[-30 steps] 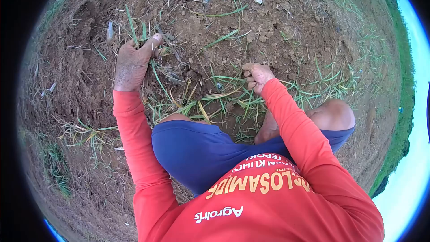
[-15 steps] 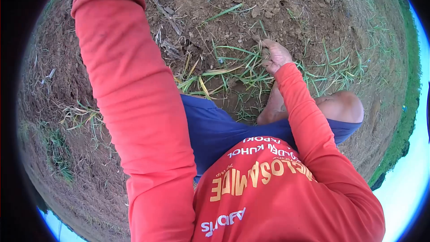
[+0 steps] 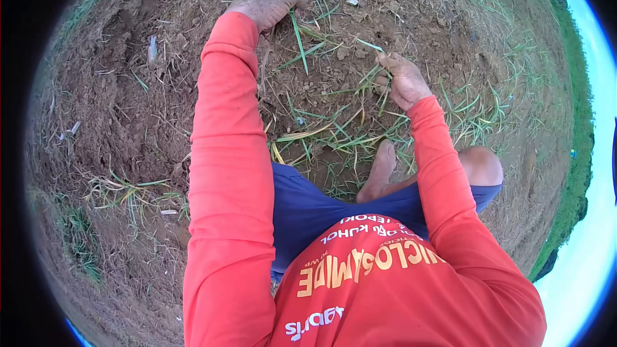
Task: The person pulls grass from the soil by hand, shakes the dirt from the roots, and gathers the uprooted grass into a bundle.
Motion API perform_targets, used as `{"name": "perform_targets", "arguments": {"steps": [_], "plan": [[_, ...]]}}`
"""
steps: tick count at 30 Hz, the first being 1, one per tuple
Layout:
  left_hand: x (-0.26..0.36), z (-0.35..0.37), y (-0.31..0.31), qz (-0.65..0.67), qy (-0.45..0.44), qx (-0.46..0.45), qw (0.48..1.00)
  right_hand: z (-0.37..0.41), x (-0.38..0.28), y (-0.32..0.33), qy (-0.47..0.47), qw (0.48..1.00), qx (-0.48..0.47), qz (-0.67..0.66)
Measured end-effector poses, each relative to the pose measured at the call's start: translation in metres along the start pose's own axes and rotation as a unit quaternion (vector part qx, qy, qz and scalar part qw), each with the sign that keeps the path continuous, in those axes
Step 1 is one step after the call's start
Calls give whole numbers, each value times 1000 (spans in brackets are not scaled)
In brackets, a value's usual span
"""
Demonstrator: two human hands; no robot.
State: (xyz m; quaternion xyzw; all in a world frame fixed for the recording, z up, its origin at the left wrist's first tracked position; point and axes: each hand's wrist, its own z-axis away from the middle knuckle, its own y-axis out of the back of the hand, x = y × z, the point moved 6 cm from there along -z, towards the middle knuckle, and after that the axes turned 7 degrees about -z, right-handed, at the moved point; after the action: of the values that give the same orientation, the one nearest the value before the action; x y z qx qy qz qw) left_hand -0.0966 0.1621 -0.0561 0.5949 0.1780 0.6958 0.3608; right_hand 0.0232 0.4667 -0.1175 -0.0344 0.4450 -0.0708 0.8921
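Observation:
At the top of the head view, my left hand (image 3: 267, 3) is closed around green grass blades (image 3: 299, 42) just above the brown soil (image 3: 360, 19). Some blades stick out above and below its fingers. My right hand (image 3: 402, 80), right of centre, is pinched on a small bunch of grass (image 3: 373, 80), with thin blades hanging from the fingertips. Its palm side is partly in view. Soil clings to the back of my left hand.
Loose long grass (image 3: 347, 141) lies between the hands and my bare foot (image 3: 380, 170). A grass clump (image 3: 128, 193) grows at the left. A pale scrap (image 3: 152, 50) and dry stalks dot the soil. Green vegetation (image 3: 578, 122) borders the field at the right.
My left hand has come into view at the top, holding grass. My right hand has moved slightly right, away from the pile of grass near the foot.

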Motion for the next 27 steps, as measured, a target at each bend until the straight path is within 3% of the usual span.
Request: {"name": "perform_targets", "arguments": {"steps": [3,4,5,6,7,9,10,11,12,14,15,16,18,20,23,24,27], "plan": [[14,13,-30,70,33,-119,990,0,-11,-19,48,998,-36,-2],[20,28,-43,161,55,-160,972,-3,-8,-27,78,996,-43,-19],[33,37,-62,249,70,-208,943,-8,-15,-37,140,979,-1,147],[49,38,-86,331,85,-263,902,-14,-19,-50,188,931,50,308],[50,25,-110,321,42,-226,919,28,-42,-92,339,884,17,321],[40,13,-105,255,103,-108,955,4,-34,-101,286,898,-18,333],[30,7,-99,332,109,-62,935,9,-57,-102,233,879,-63,412],[16,4,-96,408,120,-19,905,8,-76,-100,137,890,-190,391],[-1,0,-87,395,132,-36,909,1,-89,-82,59,919,-229,315],[-5,-2,-62,384,131,-29,914,-28,-135,-36,126,919,-165,334],[-2,3,-44,386,119,-2,915,-35,-158,-16,139,855,-114,486],[1,5,-30,387,107,27,916,-42,-169,2,190,754,-89,623],[8,5,-11,333,76,92,935,-47,-144,34,277,719,-50,635],[9,2,0,257,67,179,947,-55,-97,50,286,689,-70,662],[27,13,17,89,38,205,974,-50,-56,54,346,701,38,623],[36,21,13,142,16,155,977,-56,-48,55,334,710,51,618],[31,32,11,69,44,137,987,-67,-30,59,315,731,84,599]]}}
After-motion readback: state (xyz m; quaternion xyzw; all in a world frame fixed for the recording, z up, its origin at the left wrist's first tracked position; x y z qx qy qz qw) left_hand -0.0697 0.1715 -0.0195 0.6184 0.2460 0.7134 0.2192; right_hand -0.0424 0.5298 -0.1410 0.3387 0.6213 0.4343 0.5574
